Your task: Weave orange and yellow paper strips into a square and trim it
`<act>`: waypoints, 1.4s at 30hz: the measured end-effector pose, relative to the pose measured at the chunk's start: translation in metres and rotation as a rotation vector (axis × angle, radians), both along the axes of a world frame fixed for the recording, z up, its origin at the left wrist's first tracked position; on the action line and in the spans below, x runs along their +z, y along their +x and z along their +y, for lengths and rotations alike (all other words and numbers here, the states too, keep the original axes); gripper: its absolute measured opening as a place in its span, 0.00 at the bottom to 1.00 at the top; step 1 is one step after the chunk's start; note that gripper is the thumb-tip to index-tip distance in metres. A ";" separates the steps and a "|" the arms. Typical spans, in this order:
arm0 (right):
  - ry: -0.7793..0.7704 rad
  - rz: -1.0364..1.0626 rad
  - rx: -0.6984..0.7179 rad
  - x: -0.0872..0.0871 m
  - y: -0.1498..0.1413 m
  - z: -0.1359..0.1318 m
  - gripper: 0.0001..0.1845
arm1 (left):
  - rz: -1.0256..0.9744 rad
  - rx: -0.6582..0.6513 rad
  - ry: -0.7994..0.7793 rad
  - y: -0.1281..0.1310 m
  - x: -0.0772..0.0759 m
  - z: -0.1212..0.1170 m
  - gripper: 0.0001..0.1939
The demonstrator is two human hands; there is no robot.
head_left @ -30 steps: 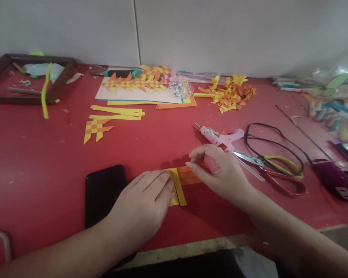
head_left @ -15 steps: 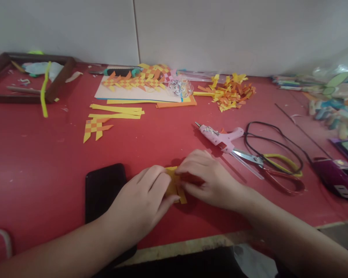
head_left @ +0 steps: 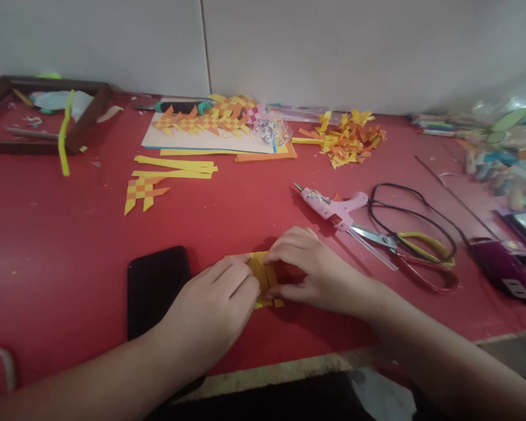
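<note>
A small weave of yellow and orange paper strips (head_left: 263, 278) lies on the red table (head_left: 228, 216) near its front edge. My left hand (head_left: 213, 307) rests palm down on the weave's left side, fingertips pressing the strips flat. My right hand (head_left: 318, 272) comes in from the right with fingers curled, pinching the strips on the weave's right side. Both hands cover most of the weave; only its yellow middle and lower ends show.
A black phone (head_left: 158, 289) lies left of my left hand. A pink glue gun (head_left: 333, 204), scissors (head_left: 398, 248) and a black cord (head_left: 414, 219) sit to the right. Loose yellow strips (head_left: 175, 168), a woven piece (head_left: 144, 193), paper scraps (head_left: 348, 139) and a wooden frame (head_left: 44, 114) lie farther back.
My right hand has come down from a raised pinch onto the strips and closed against the left hand. The orange strips once visible are now covered. The left hand shifted slightly left.
</note>
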State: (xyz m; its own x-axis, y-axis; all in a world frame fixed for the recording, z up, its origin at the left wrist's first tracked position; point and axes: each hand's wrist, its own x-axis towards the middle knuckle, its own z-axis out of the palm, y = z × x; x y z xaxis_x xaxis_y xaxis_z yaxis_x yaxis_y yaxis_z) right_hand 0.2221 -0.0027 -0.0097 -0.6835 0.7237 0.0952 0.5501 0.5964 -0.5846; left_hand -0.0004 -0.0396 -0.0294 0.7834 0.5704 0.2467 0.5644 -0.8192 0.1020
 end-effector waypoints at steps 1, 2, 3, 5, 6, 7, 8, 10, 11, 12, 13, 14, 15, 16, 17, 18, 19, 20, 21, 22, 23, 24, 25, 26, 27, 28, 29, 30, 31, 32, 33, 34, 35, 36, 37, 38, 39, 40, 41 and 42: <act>-0.004 -0.001 -0.004 0.000 -0.001 0.000 0.19 | 0.005 0.004 0.001 0.000 -0.001 -0.001 0.14; -0.004 -0.006 -0.010 -0.001 -0.001 -0.001 0.20 | 0.010 0.008 -0.001 0.000 -0.002 -0.001 0.14; -0.001 -0.012 -0.016 -0.001 -0.002 -0.002 0.20 | 0.012 0.011 -0.004 0.000 -0.002 -0.001 0.14; 0.001 -0.026 -0.028 -0.001 -0.003 -0.003 0.17 | 0.005 0.015 -0.007 0.000 -0.002 -0.002 0.13; -0.001 -0.029 -0.035 -0.002 -0.004 -0.003 0.15 | -0.006 0.014 -0.009 0.000 -0.001 -0.001 0.13; -0.005 -0.031 -0.042 -0.002 -0.004 -0.003 0.14 | -0.029 0.016 -0.008 0.001 0.001 -0.001 0.13; -0.010 -0.033 -0.047 -0.002 -0.005 -0.003 0.13 | -0.062 0.017 -0.003 0.001 0.002 -0.001 0.12; -0.016 -0.034 -0.062 -0.002 -0.006 -0.003 0.11 | -0.137 0.022 0.009 0.002 0.005 -0.001 0.10; -0.016 -0.031 -0.070 -0.003 -0.006 -0.003 0.10 | -0.169 0.026 0.013 0.002 0.006 0.000 0.09; -0.016 -0.027 -0.078 -0.003 -0.006 -0.003 0.08 | -0.191 0.034 0.015 0.003 0.007 0.000 0.09; -0.013 -0.021 -0.088 -0.004 -0.006 -0.002 0.06 | -0.200 0.044 0.013 0.003 0.007 0.000 0.08; -0.008 -0.013 -0.101 -0.004 -0.006 -0.002 0.05 | -0.196 0.053 0.007 0.003 0.006 0.000 0.08; -0.001 -0.006 -0.116 -0.005 -0.007 -0.002 0.04 | -0.183 0.061 -0.002 0.002 0.006 0.000 0.09; 0.009 0.000 -0.132 -0.006 -0.007 -0.002 0.04 | -0.168 0.064 -0.008 0.002 0.004 0.000 0.09; 0.022 0.007 -0.148 -0.007 -0.007 -0.002 0.03 | -0.146 0.062 -0.016 0.002 0.003 0.000 0.09; 0.037 0.014 -0.162 -0.008 -0.007 -0.001 0.03 | -0.128 0.061 -0.022 0.001 0.002 -0.001 0.10; 0.049 0.021 -0.173 -0.009 -0.008 -0.001 0.03 | -0.114 0.058 -0.029 0.001 0.001 -0.001 0.10; 0.059 0.027 -0.180 -0.009 -0.008 -0.001 0.03 | -0.106 0.057 -0.034 0.001 0.000 -0.001 0.10; 0.066 0.034 -0.188 -0.010 -0.009 -0.001 0.04 | -0.103 0.057 -0.036 0.000 -0.001 -0.001 0.10; 0.069 0.038 -0.198 -0.010 -0.009 -0.001 0.04 | -0.103 0.058 -0.036 0.000 -0.001 -0.001 0.10; 0.070 0.042 -0.212 -0.011 -0.010 -0.001 0.05 | -0.107 0.058 -0.034 0.000 -0.001 -0.001 0.10; 0.069 0.046 -0.227 -0.011 -0.010 -0.001 0.06 | -0.116 0.058 -0.031 0.000 -0.001 -0.001 0.11; 0.066 0.049 -0.243 -0.011 -0.011 -0.001 0.06 | -0.124 0.059 -0.031 0.001 0.000 -0.001 0.11; 0.062 0.053 -0.253 -0.011 -0.011 -0.001 0.07 | -0.131 0.058 -0.034 0.001 0.000 -0.001 0.11; 0.055 0.054 -0.251 -0.010 -0.012 -0.001 0.08 | -0.135 0.057 -0.039 0.001 0.001 0.000 0.11; 0.049 0.054 -0.238 -0.009 -0.012 0.000 0.10 | -0.136 0.055 -0.045 0.001 0.001 0.000 0.12; 0.042 0.055 -0.213 -0.008 -0.012 0.000 0.11 | -0.135 0.054 -0.050 0.002 0.002 0.000 0.12; 0.035 0.055 -0.184 -0.006 -0.013 0.000 0.13 | -0.133 0.054 -0.050 0.002 0.002 0.001 0.12; 0.027 0.056 -0.156 -0.004 -0.013 0.000 0.15 | -0.132 0.053 -0.044 0.002 0.002 0.001 0.13; 0.020 0.061 -0.134 -0.002 -0.012 0.000 0.16 | -0.132 0.051 -0.034 0.002 0.001 0.001 0.13; 0.012 0.066 -0.117 0.000 -0.012 -0.001 0.17 | -0.132 0.046 -0.022 0.002 0.001 0.002 0.13; 0.004 0.071 -0.107 0.001 -0.011 -0.001 0.17 | -0.132 0.042 -0.010 0.002 0.000 0.002 0.14; -0.001 0.070 -0.100 0.002 -0.011 -0.001 0.17 | -0.132 0.038 0.001 0.002 0.000 0.002 0.14; 0.004 0.069 -0.100 0.003 -0.010 -0.002 0.16 | -0.132 0.035 0.012 0.002 0.000 0.002 0.15; 0.017 0.067 -0.103 0.003 -0.009 -0.002 0.16 | -0.129 0.037 0.022 0.001 0.000 0.002 0.15; 0.035 0.065 -0.108 0.003 -0.008 -0.002 0.15 | -0.125 0.039 0.031 0.001 0.001 0.002 0.15; 0.052 0.062 -0.113 0.002 -0.008 -0.002 0.16 | -0.118 0.039 0.038 0.001 0.001 0.002 0.14; 0.064 0.059 -0.112 0.002 -0.008 -0.002 0.16 | -0.107 0.034 0.041 0.000 0.001 0.002 0.14; 0.068 0.058 -0.103 0.001 -0.007 -0.002 0.17 | -0.096 0.024 0.040 0.000 0.001 0.002 0.14; 0.063 0.057 -0.093 0.001 -0.007 -0.001 0.18 | -0.086 0.014 0.036 0.000 0.001 0.002 0.14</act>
State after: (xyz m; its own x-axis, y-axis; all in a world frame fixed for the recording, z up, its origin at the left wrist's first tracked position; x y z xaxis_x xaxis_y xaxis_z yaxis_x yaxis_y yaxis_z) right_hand 0.2147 -0.0040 -0.0089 -0.6063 0.7748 0.1793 0.5716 0.5813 -0.5791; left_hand -0.0008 -0.0373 -0.0282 0.7505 0.5707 0.3334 0.5661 -0.8154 0.1215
